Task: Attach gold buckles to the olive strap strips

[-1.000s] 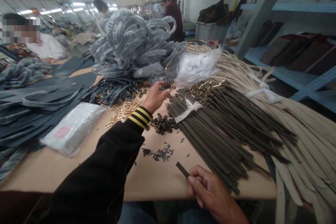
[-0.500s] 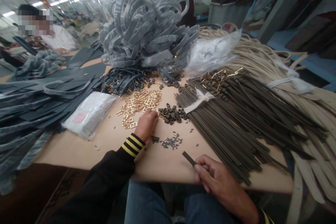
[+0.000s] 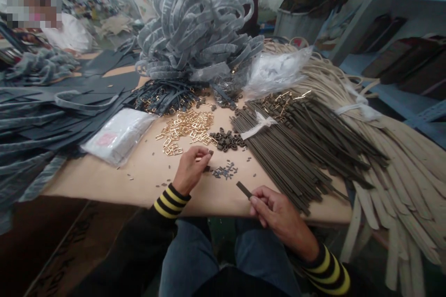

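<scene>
My right hand (image 3: 270, 206), near the table's front edge, pinches a short dark olive strap (image 3: 244, 190) whose free end points up and to the left. The fingers of my left hand (image 3: 191, 167) are closed on a small dark strap loop (image 3: 211, 153), mostly covered by the fingertips. Just beyond that hand lie a pile of gold buckles (image 3: 190, 125) and a heap of dark olive strap loops (image 3: 228, 139). Between the hands is a scatter of tiny dark metal pieces (image 3: 226, 170). A small dark piece (image 3: 208, 168) lies by my left fingers.
A tied bundle of dark olive straps (image 3: 275, 158) lies to the right, with beige straps (image 3: 376, 162) past it. Wrapped grey straps (image 3: 195, 32) are heaped at the back. A white packet (image 3: 118, 137) and dark blue straps (image 3: 52, 116) lie left. Other people sit farther off.
My left hand has drawn back from the buckles and loops, now with a small dark loop in its fingertips. My right hand still holds the strap. The view has shifted somewhat.
</scene>
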Demonstrator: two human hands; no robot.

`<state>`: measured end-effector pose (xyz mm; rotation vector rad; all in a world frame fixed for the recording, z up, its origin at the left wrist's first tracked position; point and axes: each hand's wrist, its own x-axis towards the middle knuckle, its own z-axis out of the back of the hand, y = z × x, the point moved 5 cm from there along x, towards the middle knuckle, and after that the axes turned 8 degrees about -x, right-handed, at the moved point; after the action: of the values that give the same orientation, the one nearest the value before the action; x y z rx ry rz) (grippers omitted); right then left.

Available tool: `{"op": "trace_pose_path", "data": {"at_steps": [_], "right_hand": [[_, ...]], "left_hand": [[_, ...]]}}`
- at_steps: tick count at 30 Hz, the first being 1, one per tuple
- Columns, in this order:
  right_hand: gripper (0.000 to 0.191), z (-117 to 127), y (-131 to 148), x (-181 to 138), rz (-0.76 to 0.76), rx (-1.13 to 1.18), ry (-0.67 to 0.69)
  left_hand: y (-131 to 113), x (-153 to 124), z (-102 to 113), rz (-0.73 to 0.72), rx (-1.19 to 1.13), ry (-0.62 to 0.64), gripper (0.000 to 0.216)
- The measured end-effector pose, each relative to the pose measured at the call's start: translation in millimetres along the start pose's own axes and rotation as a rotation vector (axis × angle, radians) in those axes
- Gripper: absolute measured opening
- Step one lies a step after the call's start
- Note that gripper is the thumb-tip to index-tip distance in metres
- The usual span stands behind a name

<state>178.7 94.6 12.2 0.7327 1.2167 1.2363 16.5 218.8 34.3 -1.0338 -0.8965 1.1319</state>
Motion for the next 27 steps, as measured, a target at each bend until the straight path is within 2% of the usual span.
{"op": "trace_pose_path", "data": {"at_steps": [3, 5, 7, 11, 17, 21, 23, 25, 27], "right_hand": [[0.02, -6.8, 7.8, -2.5, 0.027, -0.008, 0.008], [0.019, -11.9, 11.5, -3.1, 0.039, -0.03, 0.005], [0.017, -16.0, 13.6, -3.7, 0.044, -0.057, 0.008], [0.017, -18.8, 16.5, -7.6, 0.049, -0.136, 0.035], [0.016, -21.9, 20.2, -15.8, 0.113, -0.238, 0.151], [0.017, -27.5, 15.5, -16.0, 0.14, -0.192, 0.167], [0.017, -30.4, 11.2, -14.9, 0.128, -0.146, 0.161], [0.016, -33.2, 7.1, -13.4, 0.105, -0.094, 0.161], [0.022, -36.5, 4.4, -11.9, 0.09, -0.067, 0.183]], "left_hand": [[8.2, -45.6, -16.8, 0.35, -0.585, 0.046, 0.016], [9.9, -70.2, -26.7, 0.464, -0.765, 0.038, 0.019], [10.3, -85.4, -32.2, 0.493, -0.834, 0.032, 0.019], [11.1, -96.2, -31.7, 0.437, -0.804, 0.034, 0.016], [8.4, -107.4, -33.9, 0.316, -0.544, 0.127, 0.016], [9.2, -114.4, -37.8, 0.349, -0.641, 0.082, 0.029], [11.3, -116.0, -37.8, 0.365, -0.617, 0.051, 0.023], [13.7, -117.2, -40.3, 0.377, -0.567, 0.08, 0.017], [16.6, -118.3, -44.6, 0.39, -0.537, 0.146, 0.02]]}}
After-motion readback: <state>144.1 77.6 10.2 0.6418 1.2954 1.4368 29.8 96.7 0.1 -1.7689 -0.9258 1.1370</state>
